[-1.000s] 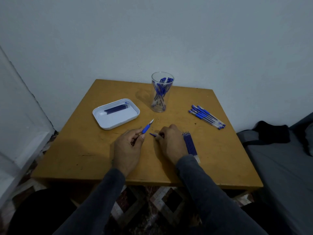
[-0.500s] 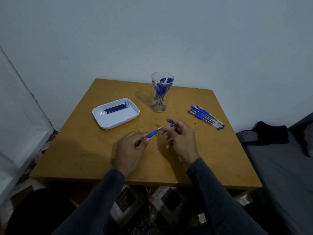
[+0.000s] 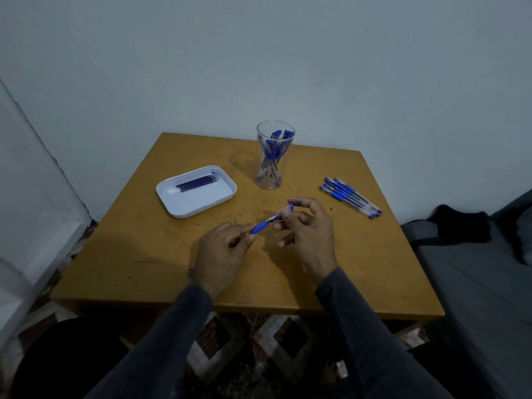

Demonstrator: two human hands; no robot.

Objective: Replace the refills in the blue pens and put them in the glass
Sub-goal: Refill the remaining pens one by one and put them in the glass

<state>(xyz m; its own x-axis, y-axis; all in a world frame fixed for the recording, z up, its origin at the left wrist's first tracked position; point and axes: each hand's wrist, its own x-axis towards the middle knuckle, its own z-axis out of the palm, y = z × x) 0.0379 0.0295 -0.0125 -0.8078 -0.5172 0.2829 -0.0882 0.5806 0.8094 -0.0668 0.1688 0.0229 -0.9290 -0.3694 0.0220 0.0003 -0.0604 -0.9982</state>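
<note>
Blue plastic marks nearly everything on the square mustard-yellow wooden table [image 3: 359,272]. The left hand [image 3: 220,259] hovers over the middle of the tabletop, its thumb and fingers curled round the barrel of a blue-gripped clear pen [image 3: 260,226] so that the rubber grip and tip end stick out towards the right. The right hand [image 3: 309,234] meets it from the other side: thumb and a fingertip pinch a small blue cap [image 3: 288,209] at the pen's tip, while the index finger arches above and the remaining fingers hang loosely curled. Whether the cap is fully seated on the tip cannot be told.

Behind the hands, near the table's far edge, stands a tall clear waisted drinking glass [image 3: 275,155] with several blue pens upright and leaning inside it. To its left lies a shallow white rectangular tray [image 3: 198,207] holding a small row of dark blue refills [image 3: 198,183] side by side. To the right of the glass, well apart from the hands, a loose bundle of blue-capped clear pens [image 3: 351,197] lies flat on the wood, angled towards the right edge.

Dark grey sleeves [image 3: 359,326] cover both forearms. A pale plain wall [image 3: 259,53] rises behind the table, grey bedding [image 3: 475,283] sits at the right, and a patterned tiled floor [image 3: 273,341] shows below the near edge.
</note>
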